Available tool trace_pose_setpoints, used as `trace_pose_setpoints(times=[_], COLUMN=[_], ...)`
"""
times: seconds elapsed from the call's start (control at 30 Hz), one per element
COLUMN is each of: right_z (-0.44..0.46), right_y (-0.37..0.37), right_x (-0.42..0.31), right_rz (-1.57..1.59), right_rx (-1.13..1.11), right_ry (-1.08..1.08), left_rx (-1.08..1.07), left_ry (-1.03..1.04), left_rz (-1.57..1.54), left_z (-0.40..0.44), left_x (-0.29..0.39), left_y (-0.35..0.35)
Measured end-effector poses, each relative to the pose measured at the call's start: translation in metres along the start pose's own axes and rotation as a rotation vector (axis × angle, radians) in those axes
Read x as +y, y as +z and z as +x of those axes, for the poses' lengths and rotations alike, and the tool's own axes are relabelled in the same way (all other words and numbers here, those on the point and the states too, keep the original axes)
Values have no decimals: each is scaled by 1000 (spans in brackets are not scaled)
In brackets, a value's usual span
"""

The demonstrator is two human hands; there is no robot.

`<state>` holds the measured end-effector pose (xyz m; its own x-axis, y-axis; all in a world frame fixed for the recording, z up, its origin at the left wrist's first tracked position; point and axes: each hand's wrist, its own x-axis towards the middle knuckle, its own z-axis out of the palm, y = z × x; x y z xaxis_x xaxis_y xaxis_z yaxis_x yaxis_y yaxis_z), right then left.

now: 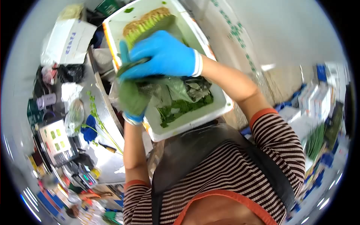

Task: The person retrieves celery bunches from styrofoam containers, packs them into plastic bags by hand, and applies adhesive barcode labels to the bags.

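My right hand [161, 56], in a blue glove, has its fingers closed on the edge of a thin grey-green plastic sheet [180, 88]. Just below and left of it is my left hand [133, 99], blurred, with a green surface over the palm and blue at the cuff; its fingers are partly hidden. Both hands are over a white foam box [185, 125]. Bundled green stems with brown ends [148, 24] lie at the box's far end. Loose green leaves [183, 110] show at the near end, partly under the plastic.
On the left, a metal table [107, 165] bears a leafy stalk [93, 112], a blue cloth [89, 129], a knife [107, 148] and a plastic bag [75, 118]. A white carton [71, 41] stands behind. Long green vegetables [315, 141] and boxes are at the right.
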<state>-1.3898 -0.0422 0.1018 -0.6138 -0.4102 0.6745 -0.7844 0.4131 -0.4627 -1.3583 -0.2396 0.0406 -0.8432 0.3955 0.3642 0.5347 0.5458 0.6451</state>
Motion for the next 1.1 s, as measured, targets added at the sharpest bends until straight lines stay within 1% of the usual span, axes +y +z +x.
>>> trace_pose_setpoints(times=[0.03, 0.1, 0.13, 0.17, 0.23, 0.27, 0.3, 0.4, 0.5, 0.6, 0.63, 0.67, 0.7, 0.73, 0.77, 0.8, 0.87, 0.9, 0.97, 1.03, 1.1], right_z=[7, 17, 14, 19, 13, 8, -2, -53, -123, -217, -246, -296, -309, -319, -327, -328, -364, -387, -435, -475, -502], right_y=[-2, -18, -18, -37, -46, -54, -64, -100, -134, -144, -136, -137, -119, -103, -88, -73, -53, -47, -37, -27, -17], right_x=[-23, -72, -78, -107, -134, -154, -174, -240, -308, -371, -387, -412, -424, -431, -435, -446, -463, -470, -480, -486, -487], right_rz=[-133, -362, -366, -479, -628, -778, -849, -906, -873, -758, -709, -659, -557, -535, -548, -552, -564, -567, -577, -609, -660], right_rx=[11, -96, 44, -140, -95, -28, 33, 237, 536, 846, 886, 679, 712, 732, 761, 802, 793, 768, 703, 604, 468], right_ry=[-154, 77, 28, 150, 127, 112, 119, 226, 341, 451, 511, 765, 797, 832, 873, 1027, 1135, 1168, 1221, 1263, 1253], left_rx=[54, 83, 58, 40, 5, -29, -66, -191, -329, -469, -518, -648, -611, -574, -349, -539, -859, -864, -1212, -1158, -1028], left_ry=[117, 340, 424, 495, 592, 624, 656, 731, 787, 913, 959, 782, 842, 903, 1197, 984, 487, 672, 808, 818, 843], left_rz=[200, 306, 216, 128, -8, -53, -96, -198, -324, -521, -595, -883, -948, -1010, -831, -969, -1157, -1030, -487, -414, -619], left_z=[0, 7, 23, 38, 47, 49, 52, 57, 49, 6, -20, -67, -97, -126, -147, -179, -247, -265, -284, -320, -345], left_x=[-22, -23, 7, 37, 59, 65, 72, 95, 123, 170, 189, 225, 250, 276, 291, 312, 351, 360, 373, 371, 353], left_y=[8, 14, -3, -20, -21, -16, -8, 22, 54, 82, 85, 82, 89, 96, 108, 113, 119, 131, 133, 150, 163])
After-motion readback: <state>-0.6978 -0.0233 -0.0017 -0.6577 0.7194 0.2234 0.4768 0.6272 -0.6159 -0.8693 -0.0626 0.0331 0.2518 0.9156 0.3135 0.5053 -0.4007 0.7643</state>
